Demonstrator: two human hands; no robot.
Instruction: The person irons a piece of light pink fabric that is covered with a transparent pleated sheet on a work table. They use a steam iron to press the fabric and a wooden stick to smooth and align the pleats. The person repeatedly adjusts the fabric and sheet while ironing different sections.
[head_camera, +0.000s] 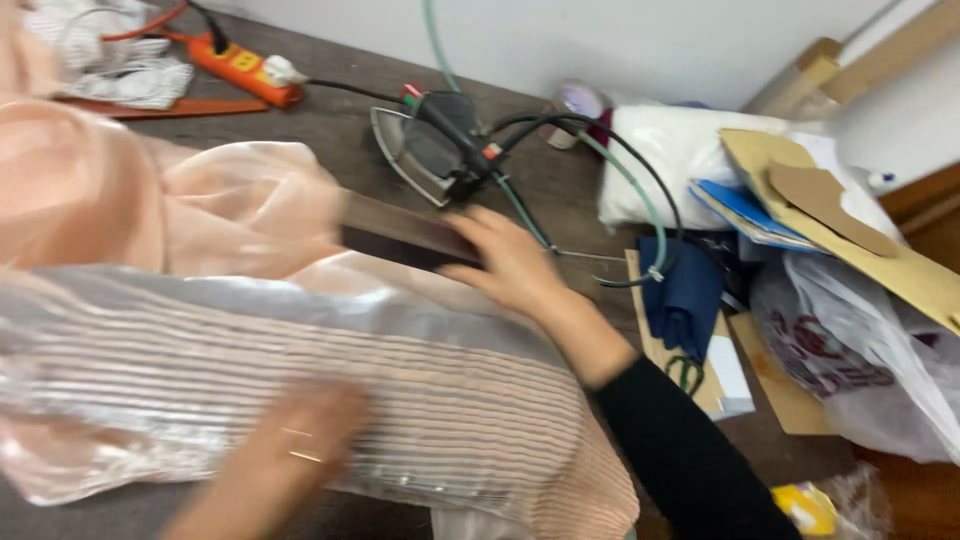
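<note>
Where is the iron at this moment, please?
In the head view, the iron lies on the table at top centre, just beyond the right hand, right of the orange power strip.

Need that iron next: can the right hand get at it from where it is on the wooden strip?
Probably yes: the right hand lies just in front of the iron, with only hoses and cables trailing off beside it.

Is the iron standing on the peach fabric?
No, the iron rests on the bare dark table, apart from the peach fabric.
</note>
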